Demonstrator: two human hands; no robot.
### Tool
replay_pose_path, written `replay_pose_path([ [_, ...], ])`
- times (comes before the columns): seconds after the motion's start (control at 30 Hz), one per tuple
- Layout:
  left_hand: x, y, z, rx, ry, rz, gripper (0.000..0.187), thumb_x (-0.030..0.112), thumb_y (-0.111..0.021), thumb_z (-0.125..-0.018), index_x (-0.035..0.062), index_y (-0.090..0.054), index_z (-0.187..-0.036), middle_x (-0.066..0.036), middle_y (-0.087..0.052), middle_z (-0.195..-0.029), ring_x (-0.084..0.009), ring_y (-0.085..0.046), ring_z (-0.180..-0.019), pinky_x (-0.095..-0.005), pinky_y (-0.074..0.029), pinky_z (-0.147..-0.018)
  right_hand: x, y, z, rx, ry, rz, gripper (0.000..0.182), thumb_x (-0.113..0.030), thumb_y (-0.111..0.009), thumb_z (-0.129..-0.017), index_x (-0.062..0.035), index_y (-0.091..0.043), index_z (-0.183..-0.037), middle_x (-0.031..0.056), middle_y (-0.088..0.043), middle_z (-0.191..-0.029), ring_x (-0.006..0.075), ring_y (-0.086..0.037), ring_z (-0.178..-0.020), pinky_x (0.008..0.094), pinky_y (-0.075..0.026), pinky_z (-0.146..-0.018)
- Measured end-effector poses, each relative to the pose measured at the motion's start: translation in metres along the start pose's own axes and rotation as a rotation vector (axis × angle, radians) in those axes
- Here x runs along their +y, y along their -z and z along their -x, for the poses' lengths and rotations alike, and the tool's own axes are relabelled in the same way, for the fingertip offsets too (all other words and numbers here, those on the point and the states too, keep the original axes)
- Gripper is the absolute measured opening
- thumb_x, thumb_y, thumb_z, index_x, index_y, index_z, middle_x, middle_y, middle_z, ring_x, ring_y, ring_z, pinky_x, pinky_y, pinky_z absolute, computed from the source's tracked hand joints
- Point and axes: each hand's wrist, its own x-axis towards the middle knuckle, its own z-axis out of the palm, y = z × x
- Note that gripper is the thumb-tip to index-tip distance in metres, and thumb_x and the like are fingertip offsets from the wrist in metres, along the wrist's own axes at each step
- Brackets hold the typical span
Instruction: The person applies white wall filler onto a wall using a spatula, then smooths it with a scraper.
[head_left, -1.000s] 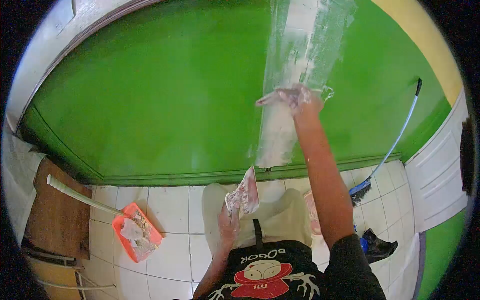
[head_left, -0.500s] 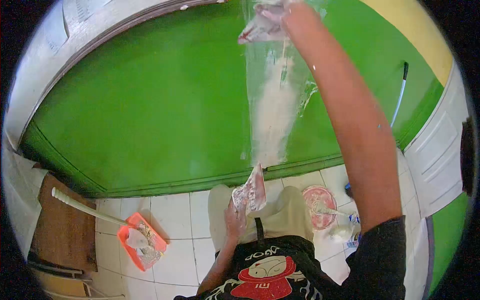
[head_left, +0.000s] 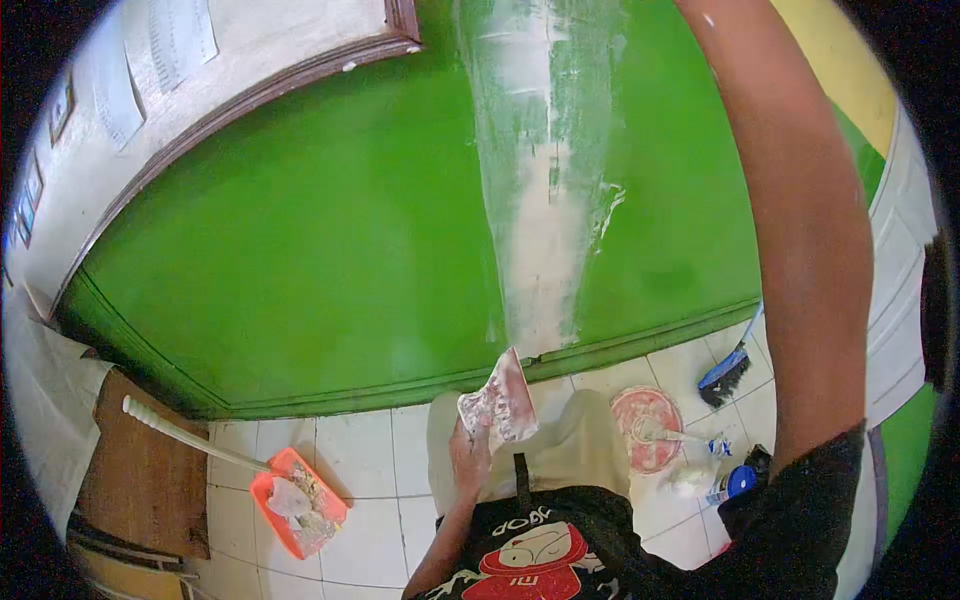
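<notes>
My left hand (head_left: 470, 455) is low in front of my lap, closed around a putty-smeared putty knife (head_left: 508, 398) with its wide blade tilted up. Ahead of it, the green wall (head_left: 340, 200) carries a tall streak of pale putty (head_left: 545, 240), thinner and more see-through toward the top. A narrow green slit shows within the streak. My right arm (head_left: 810, 200) stretches up past the top edge of the view, so the right hand and anything in it are out of sight.
An orange dustpan (head_left: 338, 510) with debris lies on the floor at left, near a brown board (head_left: 150, 460). To the right are a pinkish putty-coated round container (head_left: 645, 405), a blue brush (head_left: 722, 375) and a blue-lidded container (head_left: 740, 482). A dark-edged frame (head_left: 405, 45) is upper left.
My right hand, which was on the upper streak with a smeared spreader, has gone up and out of view. The arm shifted right. My left hand still holds the putty knife.
</notes>
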Motion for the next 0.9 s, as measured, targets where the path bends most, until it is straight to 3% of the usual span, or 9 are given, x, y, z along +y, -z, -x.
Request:
replay_pose_path([
  [0.13,-0.019,-0.003,-0.007,-0.018,0.064,0.183,0.034,0.025,-0.054,-0.096,-0.0011,-0.054,-0.118,-0.011,-0.064,-0.107,-0.0205,-0.060,-0.099,-0.0315,-0.046,-0.085,-0.004,0.030,0.050,0.083,0.003,-0.055,0.029,-0.019,-0.061,-0.088,0.0050,-0.056,-0.104,0.0161,-0.062,-0.101,0.0265,-0.064,-0.087,0.0395,-0.058,-0.079],
  [0.3,-0.001,-0.007,-0.004,-0.068,0.252,0.966,0.034,0.021,-0.055,-0.096,0.0013,-0.050,-0.123,-0.008,-0.061,-0.111,-0.0188,-0.062,-0.096,-0.0332,-0.052,-0.085,0.035,0.039,0.214,0.468,-0.115,-0.528,0.031,-0.019,-0.067,-0.083,0.0041,-0.057,-0.102,0.0106,-0.064,-0.092,0.0218,-0.064,-0.081,0.0365,-0.058,-0.074],
  [0.33,-0.012,-0.011,0.000,-0.058,0.252,0.966,0.035,0.020,-0.054,-0.096,0.0018,-0.048,-0.125,-0.008,-0.060,-0.113,-0.0198,-0.062,-0.097,-0.0366,-0.054,-0.085,0.058,0.043,0.250,0.603,-0.301,-0.343,0.030,-0.016,-0.068,-0.083,0.0036,-0.057,-0.103,0.0091,-0.062,-0.091,0.0185,-0.063,-0.080,0.0344,-0.057,-0.071],
  [0.37,-0.012,-0.012,0.002,-0.059,0.225,0.976,0.035,0.020,-0.054,-0.096,0.0018,-0.048,-0.125,-0.008,-0.060,-0.113,-0.0198,-0.062,-0.097,-0.0366,-0.054,-0.085,0.081,0.042,0.286,0.632,-0.244,-0.279,0.030,-0.009,-0.068,-0.084,0.0060,-0.059,-0.108,0.0134,-0.066,-0.100,0.0184,-0.065,-0.081,0.0321,-0.058,-0.068],
  [0.63,0.028,-0.010,0.018,-0.135,0.169,0.971,0.032,0.020,-0.052,-0.095,0.0048,-0.050,-0.123,-0.009,-0.062,-0.111,-0.0209,-0.063,-0.100,-0.0362,-0.055,-0.085,0.126,-0.007,0.401,0.705,-0.267,-1.240,0.024,0.000,-0.060,-0.085,0.0025,-0.055,-0.109,0.0110,-0.063,-0.102,0.0240,-0.063,-0.092,0.0352,-0.055,-0.081],
  [0.7,0.029,-0.009,0.015,-0.133,0.225,0.985,0.031,0.020,-0.051,-0.096,0.0050,-0.051,-0.123,-0.009,-0.062,-0.111,-0.0206,-0.063,-0.101,-0.0364,-0.055,-0.085,0.137,-0.014,0.407,0.658,-0.503,-1.649,0.032,0.006,-0.057,-0.083,0.0033,-0.051,-0.114,0.0122,-0.061,-0.107,0.0269,-0.062,-0.096,0.0369,-0.056,-0.082],
  [0.77,0.017,-0.009,0.012,-0.157,0.173,1.025,0.032,0.021,-0.051,-0.096,0.0057,-0.050,-0.125,-0.010,-0.062,-0.114,-0.0205,-0.063,-0.102,-0.0374,-0.055,-0.084,0.138,-0.015,0.403,0.747,-0.541,-1.649,0.034,0.006,-0.057,-0.082,0.0043,-0.050,-0.116,0.0121,-0.061,-0.108,0.0264,-0.062,-0.097,0.0380,-0.055,-0.083],
  [0.87,-0.005,-0.006,0.003,-0.190,0.109,1.012,0.034,0.020,-0.050,-0.096,0.0054,-0.049,-0.126,-0.011,-0.062,-0.114,-0.0219,-0.063,-0.102,-0.0379,-0.057,-0.082,0.145,-0.010,0.378,0.646,-0.266,-1.411,0.033,0.007,-0.056,-0.082,0.0046,-0.053,-0.115,0.0122,-0.060,-0.107,0.0251,-0.061,-0.097,0.0376,-0.054,-0.080],
  [0.9,-0.002,-0.006,0.001,-0.194,0.103,1.024,0.034,0.020,-0.050,-0.096,0.0054,-0.049,-0.126,-0.011,-0.062,-0.114,-0.0219,-0.063,-0.102,-0.0379,-0.057,-0.082,0.154,-0.008,0.368,0.704,-0.229,-0.970,0.030,0.003,-0.059,-0.083,0.0046,-0.055,-0.112,0.0129,-0.060,-0.106,0.0264,-0.060,-0.098,0.0388,-0.053,-0.080],
])
